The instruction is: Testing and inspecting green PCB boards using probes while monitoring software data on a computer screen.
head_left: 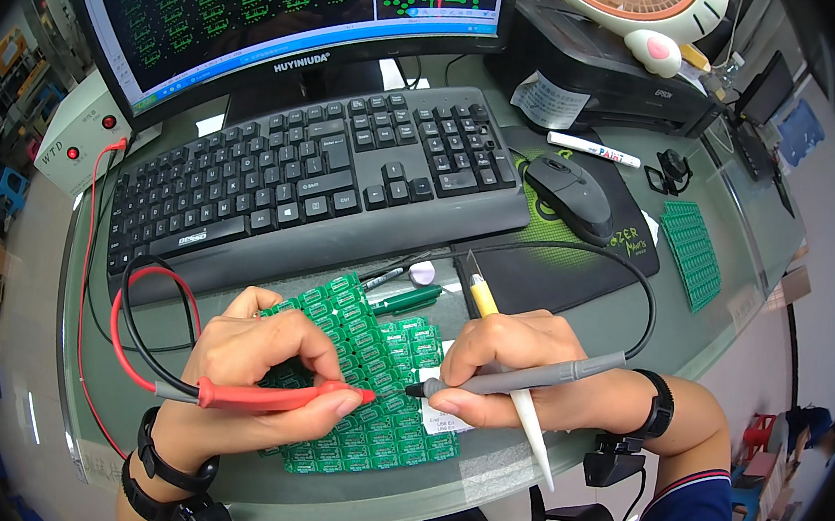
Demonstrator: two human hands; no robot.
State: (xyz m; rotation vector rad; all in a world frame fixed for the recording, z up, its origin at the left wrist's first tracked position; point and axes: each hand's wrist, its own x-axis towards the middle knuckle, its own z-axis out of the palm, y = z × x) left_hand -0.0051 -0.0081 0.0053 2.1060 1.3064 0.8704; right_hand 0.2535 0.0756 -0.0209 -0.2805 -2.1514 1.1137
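My left hand point(261, 376) is closed round a red test probe point(269, 398), its tip down at a panel of small green circuit boards point(336, 325). The left fingers also lie against that panel's edge; whether they grip it I cannot tell. Closed too, my right hand point(528, 367) holds a grey test probe point(552, 376) with a black front end, pointing at the boards close to the red tip. Between the right fingers sits a slim yellow-and-white tool point(484, 297) with a thin pointed metal end facing away from me. More green boards point(399, 450) lie under the probes, beside a white paper label point(441, 419).
Beyond my hands are a black keyboard point(325, 176), a mouse point(572, 195) on a mat and a monitor point(290, 17). A green marker point(409, 300) lies near the boards. Another board panel point(691, 255) is at right. Probe cables loop past both hands. A printer point(616, 74) stands behind.
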